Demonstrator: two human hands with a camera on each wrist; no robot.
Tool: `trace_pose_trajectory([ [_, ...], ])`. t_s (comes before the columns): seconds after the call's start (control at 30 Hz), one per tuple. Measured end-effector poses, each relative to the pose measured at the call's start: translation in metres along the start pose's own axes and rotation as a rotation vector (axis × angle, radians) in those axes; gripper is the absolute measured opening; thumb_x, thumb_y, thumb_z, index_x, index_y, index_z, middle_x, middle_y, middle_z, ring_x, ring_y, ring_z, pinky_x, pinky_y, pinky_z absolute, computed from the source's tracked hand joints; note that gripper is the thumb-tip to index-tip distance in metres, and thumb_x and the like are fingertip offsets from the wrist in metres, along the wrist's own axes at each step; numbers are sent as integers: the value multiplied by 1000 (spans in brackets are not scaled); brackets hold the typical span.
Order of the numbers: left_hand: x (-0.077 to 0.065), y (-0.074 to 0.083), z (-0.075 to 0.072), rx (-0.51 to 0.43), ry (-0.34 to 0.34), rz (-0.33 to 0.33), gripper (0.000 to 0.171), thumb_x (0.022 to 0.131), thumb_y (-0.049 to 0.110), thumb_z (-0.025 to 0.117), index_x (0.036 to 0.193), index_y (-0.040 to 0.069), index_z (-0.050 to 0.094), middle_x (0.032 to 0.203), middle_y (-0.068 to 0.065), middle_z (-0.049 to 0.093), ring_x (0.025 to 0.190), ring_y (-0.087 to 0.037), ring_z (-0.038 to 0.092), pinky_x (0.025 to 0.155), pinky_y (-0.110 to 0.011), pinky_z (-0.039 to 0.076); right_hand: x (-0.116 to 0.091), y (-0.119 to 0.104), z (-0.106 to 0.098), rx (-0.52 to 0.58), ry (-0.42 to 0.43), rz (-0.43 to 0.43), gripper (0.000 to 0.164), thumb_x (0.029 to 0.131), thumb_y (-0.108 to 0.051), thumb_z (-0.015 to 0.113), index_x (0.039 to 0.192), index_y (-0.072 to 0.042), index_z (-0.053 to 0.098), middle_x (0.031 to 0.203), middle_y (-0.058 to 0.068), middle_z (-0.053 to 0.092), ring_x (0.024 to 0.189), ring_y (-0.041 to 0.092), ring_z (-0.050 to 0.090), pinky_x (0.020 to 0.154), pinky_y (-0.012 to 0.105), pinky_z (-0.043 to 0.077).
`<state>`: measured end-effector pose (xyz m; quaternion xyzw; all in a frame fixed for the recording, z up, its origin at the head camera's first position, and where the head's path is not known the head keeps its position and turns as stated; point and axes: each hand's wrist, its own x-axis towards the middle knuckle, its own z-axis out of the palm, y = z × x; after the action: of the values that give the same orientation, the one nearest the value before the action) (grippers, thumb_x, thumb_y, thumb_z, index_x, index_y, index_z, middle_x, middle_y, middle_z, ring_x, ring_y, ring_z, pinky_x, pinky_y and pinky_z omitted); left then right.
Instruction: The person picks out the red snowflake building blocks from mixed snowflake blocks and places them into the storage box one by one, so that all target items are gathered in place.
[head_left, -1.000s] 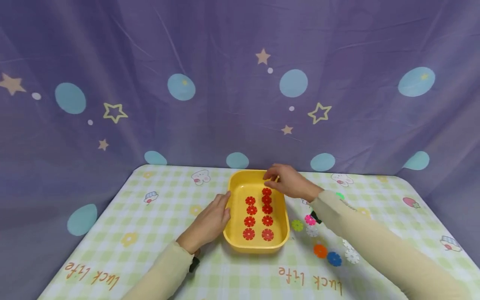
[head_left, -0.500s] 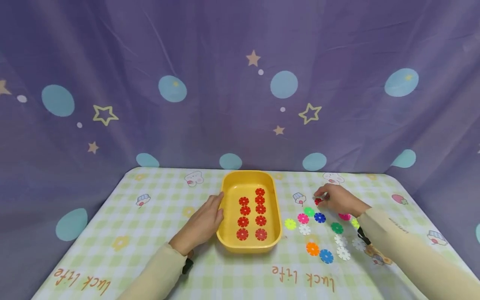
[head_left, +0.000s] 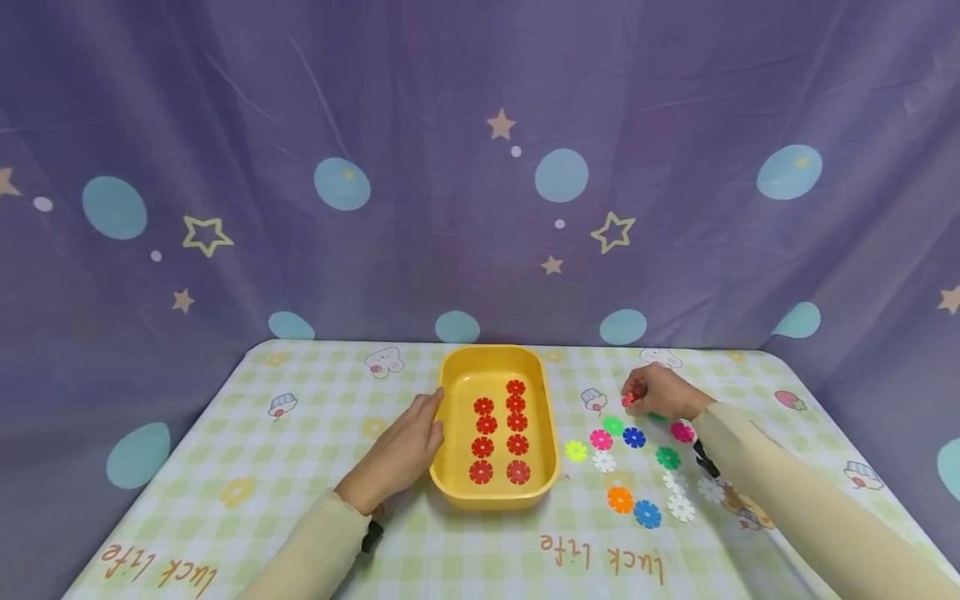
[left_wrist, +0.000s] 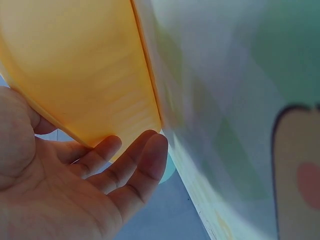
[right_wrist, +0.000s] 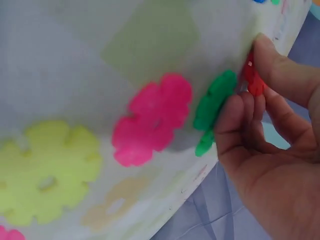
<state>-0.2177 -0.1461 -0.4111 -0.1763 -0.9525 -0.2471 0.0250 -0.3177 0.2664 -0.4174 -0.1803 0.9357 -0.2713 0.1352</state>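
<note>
My left hand (head_left: 402, 450) rests against the left side of a yellow plastic tray (head_left: 495, 502), its fingertips right at the rim. Seen from the left wrist, the fingers (left_wrist: 145, 167) lie loosely bent beside the tray's outer wall (left_wrist: 90, 70). Inside the tray, red snowflake discs (head_left: 482, 447) lie in two columns. To the right, my right hand (head_left: 663, 393) pinches another red snowflake disc (right_wrist: 254, 79) between thumb and fingers, close over the table. Just below its curled fingers is a green disc (right_wrist: 215, 102), with a pink disc (right_wrist: 152, 120) beside that.
Loose snowflake discs lie right of the tray, among them a yellow disc (head_left: 576, 451), an orange disc (head_left: 620, 500), a blue disc (head_left: 648, 514) and a white disc (head_left: 681, 507). A checked cloth (head_left: 322, 442) covers the table. A purple curtain (head_left: 405, 250) hangs behind.
My right hand has gone from the tray's far right corner to the loose discs on the right and picked up a red snowflake disc. The left hand has stayed at the tray.
</note>
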Motion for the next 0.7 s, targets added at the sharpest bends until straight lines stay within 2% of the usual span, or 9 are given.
trace_pose_trajectory([
  [0.13,0,-1,0,-12,1,4,52,99,17,45,145,-3,31,132,-10,46,117,-18,48,99,-37,39,-1,4,6,-17,55,-14,17,78,-7,76,92,-3,67,79,1,60,72,18,50,71,35,47],
  [0.37,-1,0,1,-18,-2,10,52,99,18,45,145,-3,31,132,-10,45,117,-17,48,99,-37,39,-10,4,11,-79,73,-74,36,81,-3,72,115,7,64,95,7,60,82,20,54,80,41,50],
  [0.57,-1,1,-1,-11,-1,1,53,99,19,44,146,-1,31,133,-8,45,118,-17,47,99,-37,39,-16,0,9,-114,85,-153,34,76,2,74,110,4,68,90,6,58,79,19,54,76,37,51],
  [0.7,-1,1,0,-2,-4,-12,53,100,21,44,146,0,31,133,-8,45,120,-16,46,100,-36,39,-15,0,10,-122,108,-166,32,77,-4,77,107,3,70,88,2,60,77,16,54,73,33,51],
])
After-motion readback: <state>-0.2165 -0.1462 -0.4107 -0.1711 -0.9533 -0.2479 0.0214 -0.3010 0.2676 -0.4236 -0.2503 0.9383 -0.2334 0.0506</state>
